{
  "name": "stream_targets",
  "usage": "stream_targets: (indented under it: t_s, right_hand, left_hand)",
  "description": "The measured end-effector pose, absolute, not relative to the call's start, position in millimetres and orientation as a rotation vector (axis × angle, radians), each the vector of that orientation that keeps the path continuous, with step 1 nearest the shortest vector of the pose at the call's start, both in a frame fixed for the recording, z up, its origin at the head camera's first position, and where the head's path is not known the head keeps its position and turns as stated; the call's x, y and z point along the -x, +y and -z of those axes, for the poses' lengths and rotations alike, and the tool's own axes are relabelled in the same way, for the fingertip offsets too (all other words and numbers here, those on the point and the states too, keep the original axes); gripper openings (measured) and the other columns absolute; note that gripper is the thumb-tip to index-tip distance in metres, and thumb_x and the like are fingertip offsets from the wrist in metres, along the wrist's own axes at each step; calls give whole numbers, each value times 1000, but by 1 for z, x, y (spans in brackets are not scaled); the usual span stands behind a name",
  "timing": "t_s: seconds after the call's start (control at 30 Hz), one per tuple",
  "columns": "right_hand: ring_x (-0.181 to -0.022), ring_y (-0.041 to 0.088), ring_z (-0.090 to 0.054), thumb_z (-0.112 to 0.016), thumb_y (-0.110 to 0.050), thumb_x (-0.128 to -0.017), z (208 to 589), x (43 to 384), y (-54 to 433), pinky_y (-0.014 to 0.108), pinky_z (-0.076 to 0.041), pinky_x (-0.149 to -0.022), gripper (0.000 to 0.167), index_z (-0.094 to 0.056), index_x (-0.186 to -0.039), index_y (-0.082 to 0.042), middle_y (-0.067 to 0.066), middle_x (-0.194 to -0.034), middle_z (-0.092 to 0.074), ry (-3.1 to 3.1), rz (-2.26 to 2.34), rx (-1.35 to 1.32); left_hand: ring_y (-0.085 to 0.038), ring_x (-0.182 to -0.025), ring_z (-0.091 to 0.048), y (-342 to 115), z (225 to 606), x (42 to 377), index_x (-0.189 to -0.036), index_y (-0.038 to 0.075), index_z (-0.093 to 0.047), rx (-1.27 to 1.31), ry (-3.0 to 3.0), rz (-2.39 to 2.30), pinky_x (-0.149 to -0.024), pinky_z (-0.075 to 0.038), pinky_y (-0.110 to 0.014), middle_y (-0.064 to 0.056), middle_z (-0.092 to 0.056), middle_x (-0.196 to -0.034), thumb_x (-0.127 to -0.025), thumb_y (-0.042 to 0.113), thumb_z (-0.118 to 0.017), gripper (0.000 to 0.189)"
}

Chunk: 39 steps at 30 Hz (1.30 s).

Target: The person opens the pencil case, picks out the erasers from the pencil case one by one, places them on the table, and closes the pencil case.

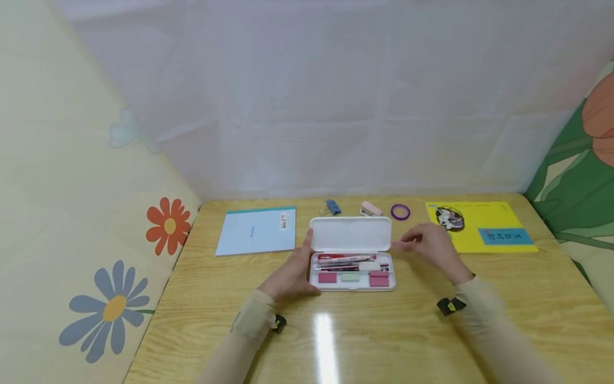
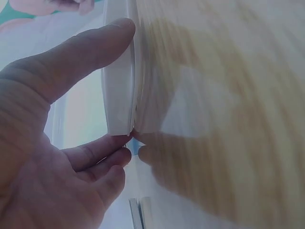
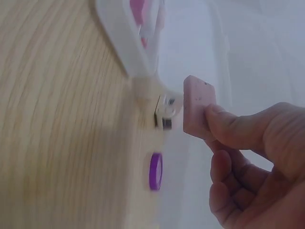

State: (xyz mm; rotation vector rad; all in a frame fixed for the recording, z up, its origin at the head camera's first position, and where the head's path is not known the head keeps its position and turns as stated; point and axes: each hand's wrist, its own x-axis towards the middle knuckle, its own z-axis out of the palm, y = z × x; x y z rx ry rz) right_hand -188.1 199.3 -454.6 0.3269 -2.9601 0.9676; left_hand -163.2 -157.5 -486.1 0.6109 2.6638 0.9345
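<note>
A white pencil case [image 1: 352,288] lies open on the table, its lid [image 1: 350,233] tipped back. Inside are several pens [image 1: 342,260], a pink block [image 1: 328,278], a pale green block [image 1: 350,277] and another pink block [image 1: 379,279]. My left hand [image 1: 292,272] grips the case's left end, thumb at the front corner and fingers reaching toward the lid. To the right of the lid, my right hand [image 1: 429,246] pinches a small pink eraser [image 3: 198,105] between thumb and fingers, raised off the table in the right wrist view.
Behind the case lie a blue binder clip [image 1: 332,207], a pink stapler [image 1: 371,208] and a purple tape roll [image 1: 400,212]. A light blue notebook [image 1: 256,230] is at the left, a yellow notebook [image 1: 484,226] at the right. A white curtain [image 1: 307,106] hangs at the table's back edge.
</note>
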Motion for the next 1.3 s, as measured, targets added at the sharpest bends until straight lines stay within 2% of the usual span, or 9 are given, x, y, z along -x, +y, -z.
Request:
stream_targets:
  t_s: [0.43,0.6,0.97,1.3]
  right_hand:
    - [-82,24,-67,-80,-22,-88,466,196,239,38,-56,-73,17,-81,-93,-6,13,-92,-78,-3040,-873,-212]
    - [-81,23,-67,-82,-22,-86,472,201,241,34,-55,-70,17,-81,-91,-6,13,-91,-78,-3058,-892,-233]
    - [-89,34,-70,-79,-14,-88,482,207,238,50,-59,-82,13,-80,-91,-1,18,-93,-78,-3064,-884,-290]
    - [-92,34,-69,-73,-7,-91,484,210,235,51,-58,-84,10,-78,-94,1,20,-97,-76,-3115,-870,-315]
  left_hand:
    - [-29,-144,-38,-158,486,164,-160,18,23,-603,2670,-917,-127,-25,-47,-12,-54,-150,-67,22,-96,151]
    - [-30,-140,-42,-158,484,163,-161,15,21,-625,2690,-906,-126,-28,-47,-13,-56,-147,-65,21,-97,151]
    - [-30,-140,-43,-156,482,163,-161,16,20,-621,2691,-905,-125,-29,-46,-12,-55,-148,-64,19,-97,152]
    - [-31,-140,-43,-157,485,162,-162,13,18,-629,2696,-897,-126,-28,-46,-12,-57,-146,-64,18,-97,151]
